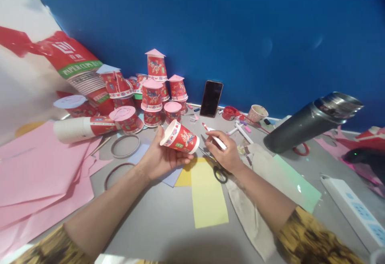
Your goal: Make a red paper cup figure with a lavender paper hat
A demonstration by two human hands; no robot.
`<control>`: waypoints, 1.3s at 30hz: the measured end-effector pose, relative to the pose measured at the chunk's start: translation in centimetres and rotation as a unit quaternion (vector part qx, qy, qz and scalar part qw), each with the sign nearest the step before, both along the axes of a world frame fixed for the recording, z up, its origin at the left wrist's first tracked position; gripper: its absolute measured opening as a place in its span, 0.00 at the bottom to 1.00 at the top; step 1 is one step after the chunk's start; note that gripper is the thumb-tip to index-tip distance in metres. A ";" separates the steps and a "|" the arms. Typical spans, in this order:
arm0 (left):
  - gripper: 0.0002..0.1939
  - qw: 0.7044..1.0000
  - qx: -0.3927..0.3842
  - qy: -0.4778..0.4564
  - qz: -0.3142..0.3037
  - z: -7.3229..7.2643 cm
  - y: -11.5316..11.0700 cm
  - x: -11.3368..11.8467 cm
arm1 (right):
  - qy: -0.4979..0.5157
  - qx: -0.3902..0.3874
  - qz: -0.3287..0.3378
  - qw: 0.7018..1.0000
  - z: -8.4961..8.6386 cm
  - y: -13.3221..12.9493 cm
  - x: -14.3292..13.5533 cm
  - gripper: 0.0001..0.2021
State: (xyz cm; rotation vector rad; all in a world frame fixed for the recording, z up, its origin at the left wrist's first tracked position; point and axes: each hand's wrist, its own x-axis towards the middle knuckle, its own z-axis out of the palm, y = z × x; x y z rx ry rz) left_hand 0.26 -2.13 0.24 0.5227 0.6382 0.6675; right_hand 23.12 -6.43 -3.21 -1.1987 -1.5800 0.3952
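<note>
Here, the left hand grasps a red patterned cup (tilted, white-ended); the right hand grips a marker.

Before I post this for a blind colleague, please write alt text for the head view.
A person's left hand holds a tilted red paper cup and the right hand a white marker over a grey table. Behind, stacked red cups with pink paper tops stand left of a phone.

A phone is propped at the foot of the blue wall. Well to its right on the bench is a dark flask with a steel top; nearer lies a white power strip.
</note>
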 end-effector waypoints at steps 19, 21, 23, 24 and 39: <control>0.37 0.983 0.175 -0.046 -0.009 -1.6 -0.2 -0.1 | -0.004 -0.009 0.018 1.000 -0.4 -0.4 0.2 0.20; 0.40 0.978 0.207 -0.018 -0.015 -1.6 -0.3 0.0 | 0.035 -0.030 0.049 0.998 -0.5 -0.4 0.3 0.29; 0.44 0.971 0.239 0.009 -0.007 -1.6 -0.3 0.1 | 0.056 -0.039 0.075 0.995 -0.5 -0.3 0.4 0.38; 0.45 0.966 0.256 0.021 -0.001 -1.6 -0.3 0.2 | 0.055 -0.040 0.085 0.994 -0.5 -0.3 0.4 0.42; 0.47 0.831 0.530 0.169 -0.017 -2.5 0.3 -0.4 | -0.184 0.109 0.072 0.974 0.0 -0.2 0.3 0.46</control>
